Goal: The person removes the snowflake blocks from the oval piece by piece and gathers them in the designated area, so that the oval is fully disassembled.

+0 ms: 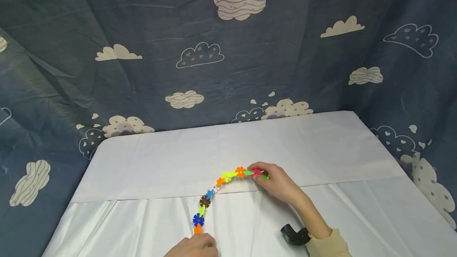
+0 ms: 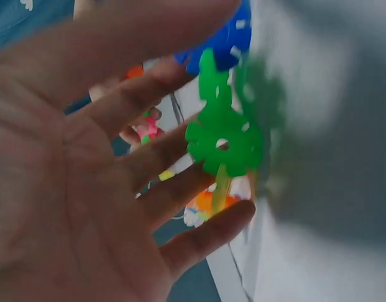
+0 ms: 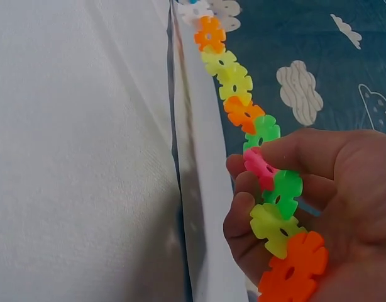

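Observation:
A chain of interlocking plastic snowflake discs (image 1: 198, 220) curves in an arc between my two hands. Its notched pieces are orange, blue, yellow, brown, white, green and pink. At the bottom edge of the head view, my left hand (image 1: 196, 245) holds the near end. The left wrist view shows a blue disc (image 2: 234, 41) between that thumb and index finger, with green discs (image 2: 224, 141) hanging across the other fingers. Farther forward, my right hand (image 1: 278, 183) pinches the chain at a pink disc (image 3: 260, 168). Green, yellow and orange discs (image 3: 293, 270) trail over its palm.
White cloth (image 1: 143, 169) covers the table, with a seam across it and folds nearer me. A dark blue curtain (image 1: 153, 23) with cloud prints stands behind and at both sides. Beside my right wrist is a black curved object (image 1: 294, 236).

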`<action>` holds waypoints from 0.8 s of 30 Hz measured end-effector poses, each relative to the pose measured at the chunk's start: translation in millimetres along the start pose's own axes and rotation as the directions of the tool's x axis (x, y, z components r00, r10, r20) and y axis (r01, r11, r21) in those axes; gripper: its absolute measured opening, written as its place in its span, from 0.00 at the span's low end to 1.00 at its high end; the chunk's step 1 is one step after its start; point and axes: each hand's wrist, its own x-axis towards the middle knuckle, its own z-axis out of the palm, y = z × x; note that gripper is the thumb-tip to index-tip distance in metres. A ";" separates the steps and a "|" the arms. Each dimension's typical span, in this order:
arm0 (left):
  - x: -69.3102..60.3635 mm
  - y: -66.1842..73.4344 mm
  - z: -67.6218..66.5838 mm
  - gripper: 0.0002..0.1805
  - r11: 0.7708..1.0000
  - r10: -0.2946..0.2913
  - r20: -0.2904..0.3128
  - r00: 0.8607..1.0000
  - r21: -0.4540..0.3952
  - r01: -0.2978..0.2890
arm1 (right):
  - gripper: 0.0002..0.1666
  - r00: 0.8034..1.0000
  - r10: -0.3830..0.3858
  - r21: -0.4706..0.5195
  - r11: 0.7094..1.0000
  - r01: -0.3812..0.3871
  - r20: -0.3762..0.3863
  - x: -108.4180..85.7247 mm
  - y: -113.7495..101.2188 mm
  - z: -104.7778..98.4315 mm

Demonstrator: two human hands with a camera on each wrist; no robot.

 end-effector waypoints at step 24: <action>20.3 28.2 -42.9 0.03 0.987 0.044 -0.309 0.950 -0.131 -0.088 | 0.22 0.995 0.095 -0.097 0.990 -0.098 -0.035 -0.8 0.6 1.9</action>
